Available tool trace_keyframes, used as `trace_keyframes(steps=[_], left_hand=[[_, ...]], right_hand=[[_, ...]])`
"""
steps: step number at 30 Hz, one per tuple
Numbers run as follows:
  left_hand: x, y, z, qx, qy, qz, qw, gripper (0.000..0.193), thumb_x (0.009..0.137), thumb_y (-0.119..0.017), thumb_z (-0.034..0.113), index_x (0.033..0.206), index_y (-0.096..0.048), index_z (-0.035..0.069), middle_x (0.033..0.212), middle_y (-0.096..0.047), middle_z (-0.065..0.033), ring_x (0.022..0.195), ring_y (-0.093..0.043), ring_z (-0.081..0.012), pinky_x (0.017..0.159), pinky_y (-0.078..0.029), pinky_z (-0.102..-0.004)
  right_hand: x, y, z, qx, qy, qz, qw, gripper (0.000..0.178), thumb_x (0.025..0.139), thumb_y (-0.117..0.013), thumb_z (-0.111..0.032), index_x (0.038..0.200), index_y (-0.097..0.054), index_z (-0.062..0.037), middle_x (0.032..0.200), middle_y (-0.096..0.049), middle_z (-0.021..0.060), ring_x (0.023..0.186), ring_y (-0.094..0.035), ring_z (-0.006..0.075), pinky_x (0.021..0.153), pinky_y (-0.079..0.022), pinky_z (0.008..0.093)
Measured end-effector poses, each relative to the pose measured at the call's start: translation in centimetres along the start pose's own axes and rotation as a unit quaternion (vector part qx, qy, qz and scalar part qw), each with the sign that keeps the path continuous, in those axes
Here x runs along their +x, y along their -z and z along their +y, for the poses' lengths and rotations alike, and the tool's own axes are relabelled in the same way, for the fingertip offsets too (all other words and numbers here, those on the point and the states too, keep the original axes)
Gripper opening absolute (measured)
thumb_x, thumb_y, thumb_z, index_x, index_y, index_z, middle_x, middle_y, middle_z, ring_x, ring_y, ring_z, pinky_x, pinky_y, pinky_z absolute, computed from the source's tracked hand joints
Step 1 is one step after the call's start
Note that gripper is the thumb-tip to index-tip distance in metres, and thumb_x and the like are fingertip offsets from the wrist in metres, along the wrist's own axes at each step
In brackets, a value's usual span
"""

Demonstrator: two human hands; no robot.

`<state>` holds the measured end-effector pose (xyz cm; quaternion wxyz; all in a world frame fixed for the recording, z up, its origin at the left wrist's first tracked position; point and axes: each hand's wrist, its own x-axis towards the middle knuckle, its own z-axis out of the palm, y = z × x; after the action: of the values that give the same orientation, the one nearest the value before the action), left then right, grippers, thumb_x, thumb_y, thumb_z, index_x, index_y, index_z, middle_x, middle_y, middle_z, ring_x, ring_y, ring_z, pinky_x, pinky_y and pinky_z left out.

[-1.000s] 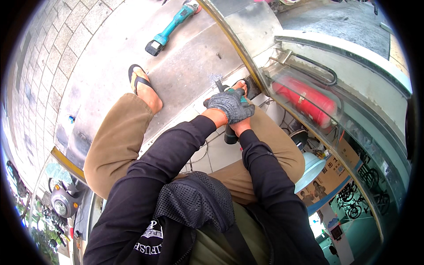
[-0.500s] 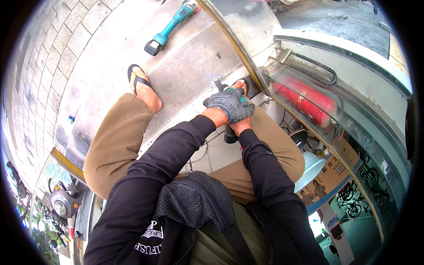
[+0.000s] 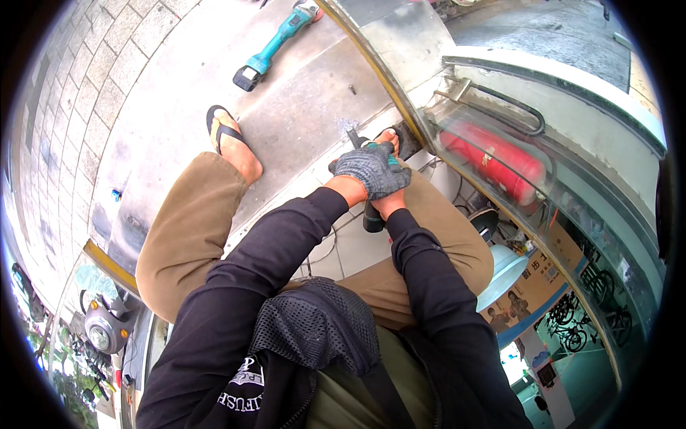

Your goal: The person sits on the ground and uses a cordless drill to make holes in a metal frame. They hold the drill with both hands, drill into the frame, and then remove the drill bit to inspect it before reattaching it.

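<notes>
Both my arms reach forward between my bent legs to a black-and-teal handheld power tool [image 3: 373,217], whose exact kind is covered by my hands. My left hand [image 3: 369,170], in a grey knitted glove, is closed over its top. Under and behind that glove, my right hand [image 3: 390,203] grips the same tool; only its wrist and edge show, and its fingers are mostly hidden. A dark stub sticks out of the tool on the far side, beside pale dust on the sill. My right foot in a flip-flop [image 3: 390,137] is just past the tool.
A teal angle grinder [image 3: 275,48] lies on the metal ramp, with a small bolt-like piece [image 3: 351,89] nearby. A brass-edged glass door [image 3: 389,77] stands close on the right. Behind glass are a red fire extinguisher [image 3: 493,161], a cardboard box [image 3: 539,282] and a pale blue basin [image 3: 504,275].
</notes>
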<state>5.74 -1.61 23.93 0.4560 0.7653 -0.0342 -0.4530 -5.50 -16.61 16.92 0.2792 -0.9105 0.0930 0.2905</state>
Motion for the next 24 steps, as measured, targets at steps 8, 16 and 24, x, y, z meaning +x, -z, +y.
trace_keyframes(steps=[8, 16, 24], left_hand=[[0.1, -0.1, 0.0, 0.010, -0.001, -0.001, 1.000, 0.064, 0.085, -0.070, 0.056, 0.131, -0.071, 0.011, 0.120, -0.077, -0.0252, 0.109, -0.075, -0.0420, 0.098, -0.058, -0.0474], [0.1, -0.3, -0.1, 0.007, -0.002, 0.003, 1.000, 0.066, 0.085, -0.071, 0.057, 0.132, -0.070, 0.011, 0.120, -0.077, -0.0246, 0.109, -0.075, -0.0422, 0.097, -0.058, -0.0478], [-0.3, -0.2, -0.1, -0.014, -0.022, 0.024, 0.999, 0.067, 0.085, -0.071, 0.057, 0.132, -0.069, 0.010, 0.119, -0.077, -0.0256, 0.108, -0.076, -0.0422, 0.097, -0.058, -0.0477]], right_hand=[[-0.1, 0.1, 0.1, -0.108, 0.023, -0.024, 0.994, 0.057, 0.097, -0.075, -0.021, 0.148, -0.054, -0.0056, 0.140, -0.065, 0.0132, 0.133, -0.061, 0.0294, 0.114, -0.047, 0.0424], [0.0, -1.3, 2.1, 0.046, -0.012, -0.006, 0.999, 0.055, 0.097, -0.075, -0.021, 0.146, -0.055, -0.0056, 0.140, -0.066, 0.0133, 0.133, -0.062, 0.0286, 0.112, -0.048, 0.0410], [-0.1, 0.2, -0.2, -0.052, 0.020, -0.002, 0.998, 0.059, 0.093, -0.079, -0.025, 0.145, -0.058, -0.0066, 0.140, -0.067, 0.0134, 0.133, -0.063, 0.0303, 0.113, -0.048, 0.0426]])
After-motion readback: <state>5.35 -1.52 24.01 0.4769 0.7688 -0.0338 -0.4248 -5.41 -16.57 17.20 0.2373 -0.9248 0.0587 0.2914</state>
